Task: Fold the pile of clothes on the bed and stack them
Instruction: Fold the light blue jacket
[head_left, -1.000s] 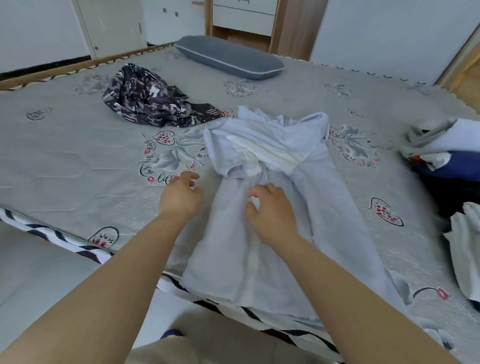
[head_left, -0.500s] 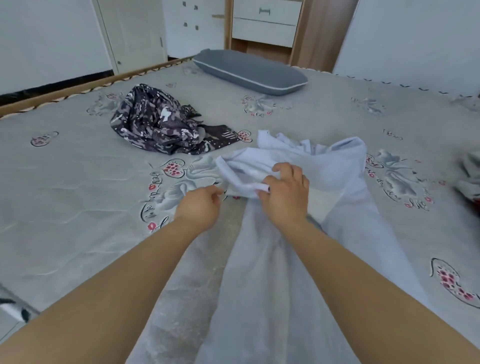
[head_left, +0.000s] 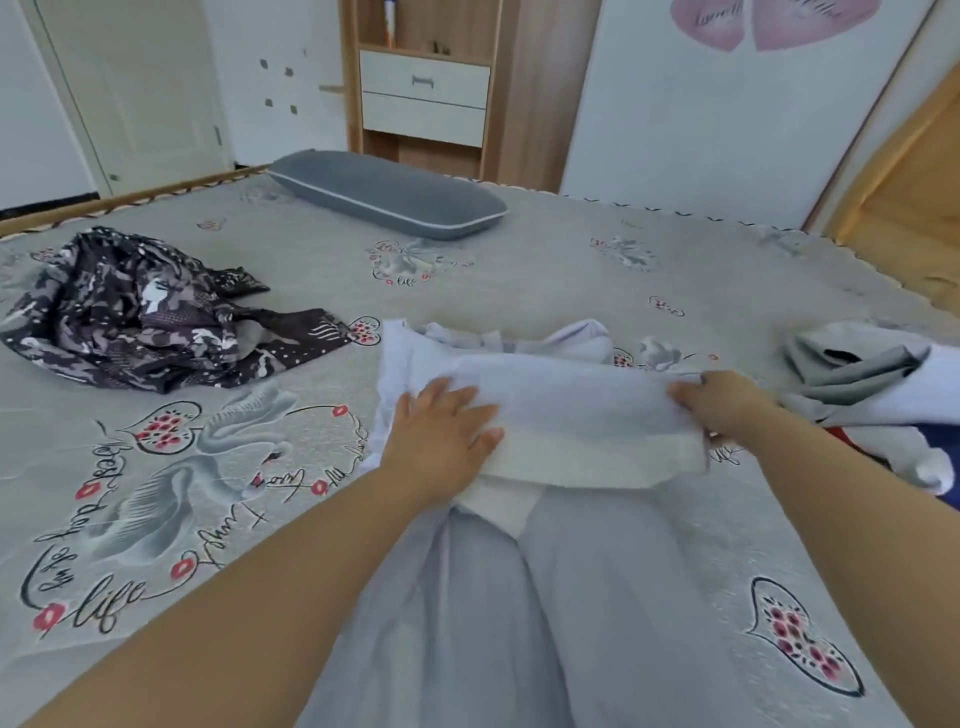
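Grip, left: left hand (head_left: 441, 436) lies flat with fingers spread, pressing the left end of the pale trousers' waistband (head_left: 571, 415); it holds nothing.
Grip, right: right hand (head_left: 719, 402) has fingers curled round the waistband's right end, pinching the cloth.
Change: 0.5 s ago both hands were bunched close together on the gathered top of the garment; now they are well apart and the waistband is drawn out wide between them, its white lining showing along the near edge.
Garment: pale trousers (head_left: 597, 623) lie on the bed (head_left: 545, 260), the 2 legs running toward the person.
Meaning: the top looks squared off, so this piece seems ready for its 1st fold; no fold is made yet.
Remaining: dark patterned garment (head_left: 140, 317) sits crumpled to the left, more clothes (head_left: 872, 379) heaped at the right edge, so most of the task looks undone.
Beyond: grey pillow (head_left: 389, 195) at the far side.
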